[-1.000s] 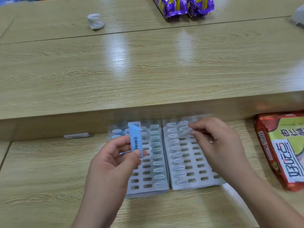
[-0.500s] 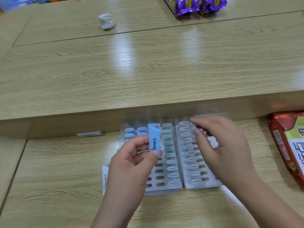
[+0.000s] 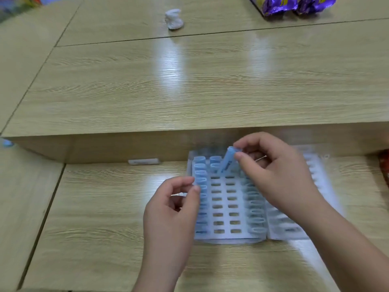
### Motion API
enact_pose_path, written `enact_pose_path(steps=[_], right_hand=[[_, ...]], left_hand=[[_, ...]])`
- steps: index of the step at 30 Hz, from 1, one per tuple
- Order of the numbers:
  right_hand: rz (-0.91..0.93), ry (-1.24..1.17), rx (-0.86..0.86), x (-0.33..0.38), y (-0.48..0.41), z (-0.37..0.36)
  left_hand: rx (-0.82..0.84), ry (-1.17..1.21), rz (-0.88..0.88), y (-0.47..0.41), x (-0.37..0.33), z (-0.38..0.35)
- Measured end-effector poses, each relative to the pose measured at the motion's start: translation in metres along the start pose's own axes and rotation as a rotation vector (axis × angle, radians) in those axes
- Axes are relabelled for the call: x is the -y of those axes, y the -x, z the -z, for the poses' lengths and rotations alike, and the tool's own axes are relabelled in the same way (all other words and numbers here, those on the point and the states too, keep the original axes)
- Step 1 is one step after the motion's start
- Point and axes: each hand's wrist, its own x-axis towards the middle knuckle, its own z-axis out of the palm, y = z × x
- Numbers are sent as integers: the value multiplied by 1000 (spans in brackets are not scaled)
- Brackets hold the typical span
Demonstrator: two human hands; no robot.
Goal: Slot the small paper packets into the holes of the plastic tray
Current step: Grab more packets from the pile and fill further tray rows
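Pale wooden tabletop [image 3: 105, 207] carries the plastic tray [image 3: 223, 207] at lower centre. Over its top rows the right hand [image 3: 280, 175] pinches a tilted blue packet [image 3: 228, 162]. At the tray's left edge the left hand [image 3: 172, 209] is curled; I cannot tell whether it grips anything.

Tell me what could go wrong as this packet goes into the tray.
1. The blue packet sits tilted in the right hand, pinched near its top. Its lower end may catch a hole's edge and crumple.
2. Slotted packets stand right beside it, so a sideways push could knock them.
3. The left hand does not plainly hold the tray, which might slide.
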Motion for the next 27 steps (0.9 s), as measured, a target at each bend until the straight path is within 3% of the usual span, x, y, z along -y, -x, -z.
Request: enact_pose_path(steps=[8, 18, 23, 27], right_hand=[[135, 412, 31, -13, 6, -14], [468, 800, 49, -20, 7, -24], [438, 725, -18, -2, 11, -35], [474, 582, 15, 35, 20, -81]], left_hand=[[64, -23, 61, -7, 24, 2], [75, -67, 35, -8, 26, 10], [-72, -132, 29, -35, 28, 47], [-191, -362, -58, -69, 44, 86]])
